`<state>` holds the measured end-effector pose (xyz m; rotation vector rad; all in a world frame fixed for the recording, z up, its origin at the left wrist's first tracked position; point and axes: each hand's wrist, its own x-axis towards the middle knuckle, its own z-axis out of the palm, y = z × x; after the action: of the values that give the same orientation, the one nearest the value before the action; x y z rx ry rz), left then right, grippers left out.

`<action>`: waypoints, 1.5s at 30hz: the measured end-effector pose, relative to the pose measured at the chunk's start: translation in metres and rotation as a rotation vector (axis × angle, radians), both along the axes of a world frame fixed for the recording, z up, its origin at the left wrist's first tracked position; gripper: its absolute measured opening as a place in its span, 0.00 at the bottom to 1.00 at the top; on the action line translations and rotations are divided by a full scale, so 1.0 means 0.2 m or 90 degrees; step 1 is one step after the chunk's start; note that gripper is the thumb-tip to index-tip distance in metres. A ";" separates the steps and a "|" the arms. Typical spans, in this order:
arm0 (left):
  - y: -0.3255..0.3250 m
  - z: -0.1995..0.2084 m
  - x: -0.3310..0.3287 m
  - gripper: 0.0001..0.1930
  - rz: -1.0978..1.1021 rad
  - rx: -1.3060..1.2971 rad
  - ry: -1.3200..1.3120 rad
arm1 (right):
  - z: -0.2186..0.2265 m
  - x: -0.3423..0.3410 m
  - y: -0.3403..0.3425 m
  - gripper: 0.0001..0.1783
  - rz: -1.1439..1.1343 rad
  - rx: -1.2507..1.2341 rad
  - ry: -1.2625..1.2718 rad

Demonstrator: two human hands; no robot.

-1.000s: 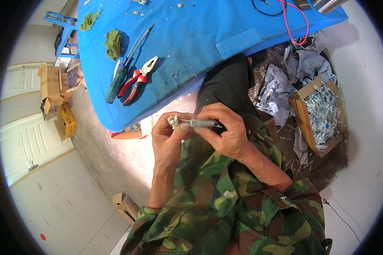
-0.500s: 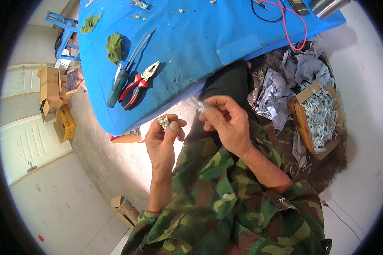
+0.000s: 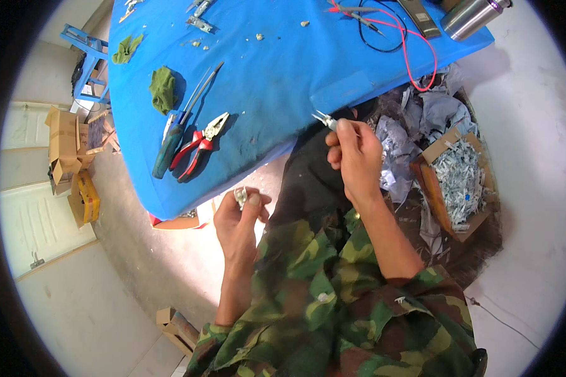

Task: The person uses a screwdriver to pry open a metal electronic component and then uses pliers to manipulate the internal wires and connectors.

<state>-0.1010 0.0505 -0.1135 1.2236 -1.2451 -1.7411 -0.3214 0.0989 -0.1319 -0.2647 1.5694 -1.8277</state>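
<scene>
My left hand (image 3: 234, 223) is closed, pinching a small pale, whitish-metallic fitting (image 3: 241, 197) between thumb and fingertips, just off the table's near edge. Between the thumb and fingers of my right hand (image 3: 360, 160) is a small grey-white piece with two thin prongs (image 3: 325, 119), pointing up and left over the table edge. Its exact kind does not show. On the blue-covered table (image 3: 258, 88) lie red-handled pliers (image 3: 200, 148) and screwdrivers (image 3: 176, 135), one with a dark green handle. Neither hand touches these tools.
Green cloths (image 3: 163, 90) lie beyond the tools. Red and black leads (image 3: 404, 47) and a steel flask (image 3: 475, 19) occupy the far right of the table. A box of thin whitish pieces (image 3: 462, 182) stands on the floor at right, beside grey plastic bags (image 3: 393, 151).
My right hand has moved up and to the right, away from my left hand, carrying the pronged piece. My left hand keeps hold of the fitting. The view has shifted slightly.
</scene>
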 end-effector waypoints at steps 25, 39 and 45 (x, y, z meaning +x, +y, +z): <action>0.08 0.02 -0.07 0.08 -0.037 0.014 -0.072 | -0.05 -0.31 0.00 0.08 -0.035 0.095 0.136; 0.05 -0.02 -0.11 0.10 -0.056 -0.003 -0.095 | 0.05 -0.22 0.06 0.20 -0.139 -0.053 0.084; 0.05 0.12 -0.19 0.13 -0.118 -0.058 -0.145 | 0.02 -0.09 0.14 0.24 -0.045 -0.120 -0.439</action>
<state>-0.1395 0.0611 -0.0895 1.3165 -1.5983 -1.6879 -0.3397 0.1263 -0.1281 0.3167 0.9370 -1.8477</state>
